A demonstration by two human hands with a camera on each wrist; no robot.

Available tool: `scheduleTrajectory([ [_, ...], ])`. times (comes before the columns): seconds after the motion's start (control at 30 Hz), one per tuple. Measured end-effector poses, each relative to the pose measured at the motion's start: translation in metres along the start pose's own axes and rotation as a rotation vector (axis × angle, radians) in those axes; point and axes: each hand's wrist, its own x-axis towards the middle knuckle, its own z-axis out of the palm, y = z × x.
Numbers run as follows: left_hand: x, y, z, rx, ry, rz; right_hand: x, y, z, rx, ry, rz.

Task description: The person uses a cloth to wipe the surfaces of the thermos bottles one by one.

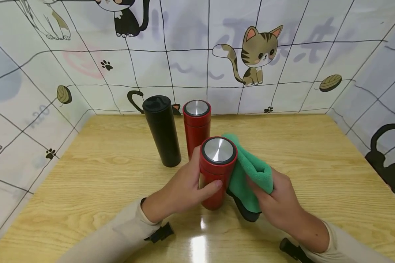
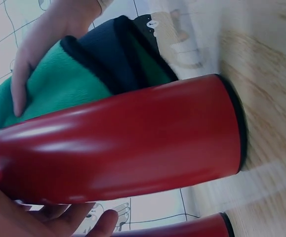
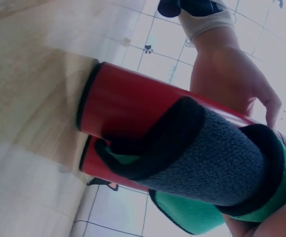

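Observation:
A red thermos flask [image 1: 217, 175] with a silver lid disc is near the middle of the table, and my left hand [image 1: 184, 186] grips its side, thumb across the front. Folded green cloth [image 1: 250, 171] with a dark grey side and black edging is in my right hand [image 1: 281, 202], touching the flask's right side. In the left wrist view the red flask [image 2: 123, 140] spans the picture, the green cloth [image 2: 59, 89] against it. The right wrist view shows the cloth's grey face [image 3: 217, 163] in front of the flask [image 3: 128, 101].
Behind the held flask stands a second red flask [image 1: 196, 128]. To its left is a black flask [image 1: 162, 133], leaning slightly in view. The wooden table [image 1: 95, 164] meets a wall covering [image 1: 191, 65] printed with cats on the far side and both flanks.

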Motion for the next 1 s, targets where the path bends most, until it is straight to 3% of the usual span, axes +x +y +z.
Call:
scheduleTrajectory([
  [0.13,0.0014,0.0023,-0.0003,0.031,-0.019,0.032,0.0015,-0.0006,-0.0037,-0.005,0.019,-0.031],
  [0.33,0.0013,0.0044,0.002,0.055,-0.028,-0.004,0.004,0.0002,-0.0055,-0.048,-0.089,0.116],
  [0.57,0.0017,0.0056,0.0038,0.088,-0.018,0.007,0.004,-0.0013,-0.0072,-0.001,-0.007,0.039],
  [0.73,0.0025,0.0048,0.0047,0.086,0.0,0.004,0.0046,-0.0003,-0.0073,-0.008,-0.062,0.051],
  [0.87,0.0025,0.0038,0.0057,0.049,0.028,-0.014,0.0038,0.001,-0.007,-0.046,-0.14,0.108],
  [1.0,0.0029,0.0031,0.0063,0.028,0.056,-0.018,0.0021,0.0008,-0.0056,-0.029,-0.108,0.076],
])
